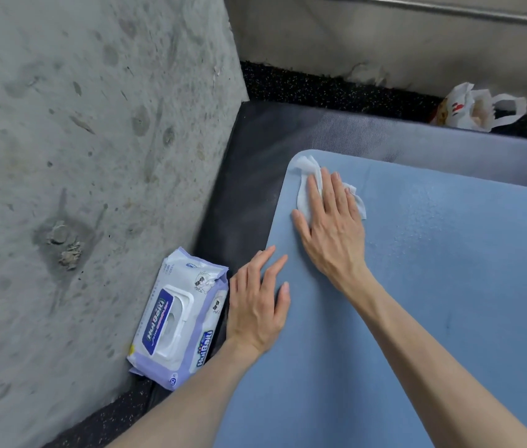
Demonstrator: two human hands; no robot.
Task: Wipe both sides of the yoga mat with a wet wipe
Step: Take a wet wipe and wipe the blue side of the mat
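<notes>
A light blue yoga mat (417,286) lies flat across the right and lower part of the view, its rounded corner at the upper middle. A white wet wipe (306,176) lies crumpled near that corner. My right hand (330,227) presses flat on the wipe with straight fingers. Along the mat's left edge, my left hand (259,305) rests flat with its fingers spread. Patches of the mat to the right of the wipe look damp.
A purple-and-white pack of wet wipes (178,321) with its lid shut leans against the rough concrete wall (78,156) on the left. A dark grey mat (242,189) lies under the blue one. A white plastic bag (475,108) sits on the speckled floor at the upper right.
</notes>
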